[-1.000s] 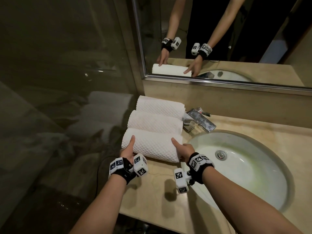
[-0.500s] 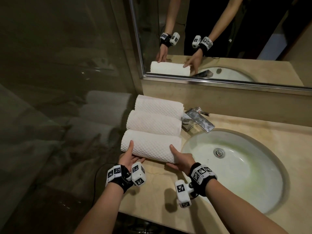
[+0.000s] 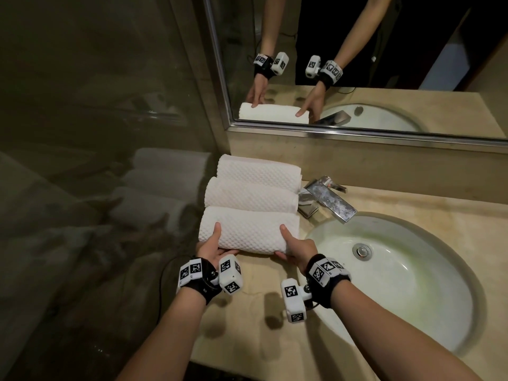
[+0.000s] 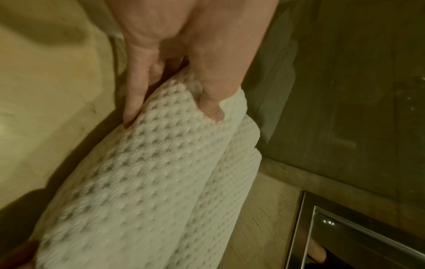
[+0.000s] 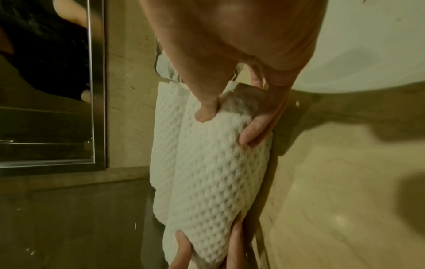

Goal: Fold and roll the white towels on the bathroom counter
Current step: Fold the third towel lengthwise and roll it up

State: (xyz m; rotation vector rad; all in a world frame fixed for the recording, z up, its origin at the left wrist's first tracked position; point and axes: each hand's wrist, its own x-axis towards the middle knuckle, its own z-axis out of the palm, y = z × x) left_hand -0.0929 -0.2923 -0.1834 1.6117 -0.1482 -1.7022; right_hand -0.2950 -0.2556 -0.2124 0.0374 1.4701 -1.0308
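Note:
Three rolled white waffle towels lie side by side at the counter's left end. The far roll (image 3: 258, 171) and middle roll (image 3: 250, 195) lie untouched. Both hands hold the nearest roll (image 3: 250, 232). My left hand (image 3: 213, 246) grips its left end, thumb on top and fingers underneath. My right hand (image 3: 294, 246) grips the right end the same way. The left wrist view shows my left hand (image 4: 172, 112) pinching the roll (image 4: 149, 182). In the right wrist view my right hand (image 5: 226, 127) wraps the roll's end (image 5: 214, 182).
A chrome faucet (image 3: 327, 199) stands just right of the towels, beside the oval sink (image 3: 398, 284). A glass wall (image 3: 96, 133) borders the counter (image 3: 247, 325) on the left. The mirror (image 3: 357, 64) runs along the back. A black cable (image 3: 165, 270) hangs off the left edge.
Both hands slid toward the near side of the nearest roll and tucked their fingers beneath it. The roll stays against the middle roll.

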